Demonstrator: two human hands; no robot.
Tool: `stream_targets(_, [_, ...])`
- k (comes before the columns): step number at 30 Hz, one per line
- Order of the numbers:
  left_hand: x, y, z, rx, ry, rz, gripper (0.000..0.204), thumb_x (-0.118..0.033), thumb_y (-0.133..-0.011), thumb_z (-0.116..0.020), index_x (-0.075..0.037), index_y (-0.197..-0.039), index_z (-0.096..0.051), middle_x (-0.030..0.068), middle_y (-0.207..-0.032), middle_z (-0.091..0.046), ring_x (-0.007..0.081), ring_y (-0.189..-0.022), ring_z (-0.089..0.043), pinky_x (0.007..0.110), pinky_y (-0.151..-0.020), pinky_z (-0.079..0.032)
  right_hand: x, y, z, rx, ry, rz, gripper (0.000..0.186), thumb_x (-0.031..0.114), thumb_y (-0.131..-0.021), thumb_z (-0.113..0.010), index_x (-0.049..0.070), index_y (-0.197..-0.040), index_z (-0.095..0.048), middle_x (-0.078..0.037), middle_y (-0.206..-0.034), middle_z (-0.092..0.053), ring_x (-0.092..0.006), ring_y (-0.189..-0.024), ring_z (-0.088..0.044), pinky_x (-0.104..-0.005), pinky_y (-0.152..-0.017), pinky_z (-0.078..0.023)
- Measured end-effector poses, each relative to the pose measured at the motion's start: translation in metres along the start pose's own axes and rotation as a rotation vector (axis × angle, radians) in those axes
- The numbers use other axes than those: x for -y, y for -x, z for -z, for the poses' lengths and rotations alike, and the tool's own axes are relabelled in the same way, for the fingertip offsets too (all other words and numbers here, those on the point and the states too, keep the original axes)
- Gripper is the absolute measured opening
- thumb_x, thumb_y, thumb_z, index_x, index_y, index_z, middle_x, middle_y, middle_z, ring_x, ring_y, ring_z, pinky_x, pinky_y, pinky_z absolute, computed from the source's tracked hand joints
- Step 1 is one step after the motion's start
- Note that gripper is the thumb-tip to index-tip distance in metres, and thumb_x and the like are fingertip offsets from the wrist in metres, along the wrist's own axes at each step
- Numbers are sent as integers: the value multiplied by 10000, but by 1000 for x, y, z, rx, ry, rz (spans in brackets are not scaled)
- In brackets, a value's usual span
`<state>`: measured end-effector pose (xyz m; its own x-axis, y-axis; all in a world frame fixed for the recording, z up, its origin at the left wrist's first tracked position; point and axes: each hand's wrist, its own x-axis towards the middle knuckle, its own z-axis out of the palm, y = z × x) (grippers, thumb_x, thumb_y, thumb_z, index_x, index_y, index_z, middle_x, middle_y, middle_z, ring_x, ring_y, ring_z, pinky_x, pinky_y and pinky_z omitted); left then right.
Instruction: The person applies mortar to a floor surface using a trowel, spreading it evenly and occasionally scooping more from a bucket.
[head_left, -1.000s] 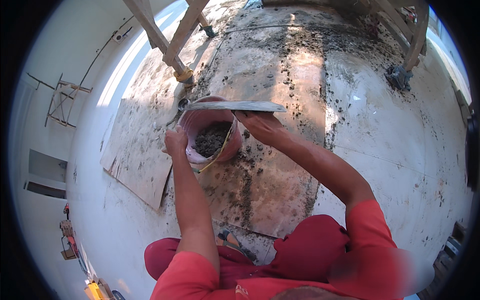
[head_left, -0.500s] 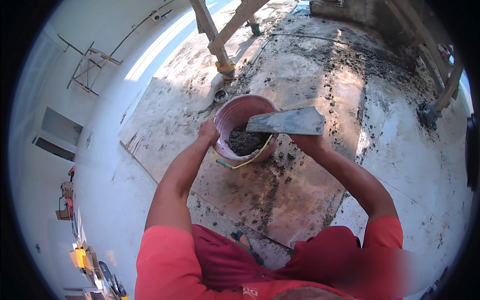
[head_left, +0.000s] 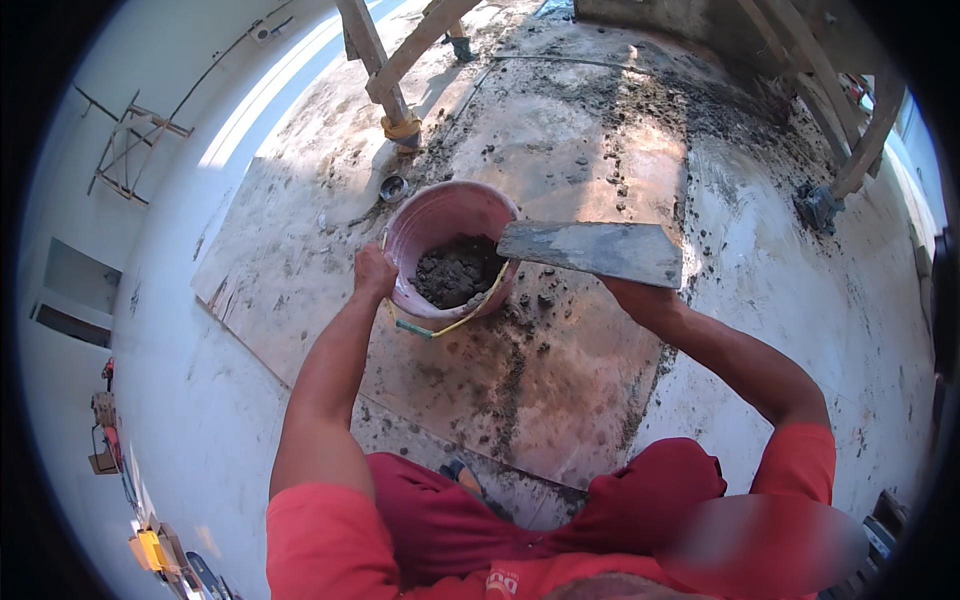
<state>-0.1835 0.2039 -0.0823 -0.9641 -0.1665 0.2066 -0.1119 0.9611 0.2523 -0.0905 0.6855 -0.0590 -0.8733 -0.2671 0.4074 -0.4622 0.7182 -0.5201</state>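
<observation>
A pink bucket (head_left: 455,205) stands on a dirty board, and dark wet mortar (head_left: 455,272) lies in its bottom. My left hand (head_left: 375,270) is closed on the bucket's left rim. To the right of the bucket, my right hand (head_left: 645,303) holds a flat grey plastering trowel (head_left: 592,250) from below. Its long blade lies crosswise, with the left end at the bucket's right rim. The handle and most of my right fingers are hidden under the blade. A yellow wire handle with a green grip (head_left: 414,328) hangs down the bucket's near side.
Crumbs of mortar lie scattered over the board (head_left: 330,300). A small round tin (head_left: 394,188) sits behind the bucket. Wooden legs with wrapped feet stand at a post (head_left: 375,70) ahead and another (head_left: 870,150) on the right. Tools and boxes (head_left: 155,550) lie far left.
The trowel has moved right, from over the bucket's mouth to mostly beyond its right rim. My left hand stays on the rim. The whole view has shifted, so the scene sits further left.
</observation>
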Motion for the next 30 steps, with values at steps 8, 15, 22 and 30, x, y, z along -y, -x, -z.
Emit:
stream_targets(8, [-1,5,-9,-5,96,46,229,-143,-887,-612,38,-1007,-684,317,-961,-691,494,-952,-675,535,-892,-523,-13,-17,73,172,100,44,331,173,-992,-577,-19,-1261,-567,-267,-979,-670,-421,-926,-668,-506,-792,-491])
stream_targets(15, [-5,7,-4,-24,66,59,244,-173,-905,-631,40,-1010,-686,337,-985,-692,494,-979,-682,544,-883,-532,42,-145,-44,277,-181,-129,572,511,-1004,-570,-48,-981,-689,-280,-991,-692,-429,-948,-670,-500,-857,-510])
stream_targets(22, [-1,6,-9,-38,60,58,242,-181,-907,-648,43,-987,-694,339,-981,-694,496,-965,-686,550,-863,-531,16,-136,-40,482,36,-96,615,551,-968,-608,-47,-1062,-717,-276,-982,-716,-401,-950,-701,-487,-843,-545])
stream_targets(30, [6,5,-8,-81,108,-30,276,-216,-902,-636,40,-985,-698,317,-940,-698,493,-913,-687,536,-847,-530,-22,-2,39,531,336,-337,543,530,-988,-590,-4,-944,-674,-222,-842,-701,-379,-786,-697,-486,-729,-543])
